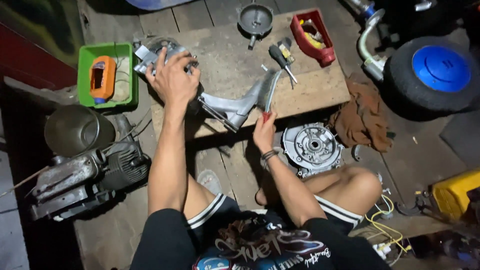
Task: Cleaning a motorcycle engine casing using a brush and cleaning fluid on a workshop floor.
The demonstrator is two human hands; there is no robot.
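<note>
My left hand [172, 77] grips the round end of a grey metal engine casing [227, 107] that lies on a wooden board [320, 90]. My right hand [264, 131] holds the red handle of a brush [268, 90], whose bristles rest against the casing's narrow end. I sit cross-legged on the floor behind the board.
A green tray [85, 65] holding an orange part [102, 77] sits left. On the board lie a screwdriver [281, 61], a red tray [312, 36] and a round metal part [255, 19]. A round cover plate [312, 147], brown rag [362, 117], blue-hubbed wheel [432, 72] and old engine [85, 172] surround me.
</note>
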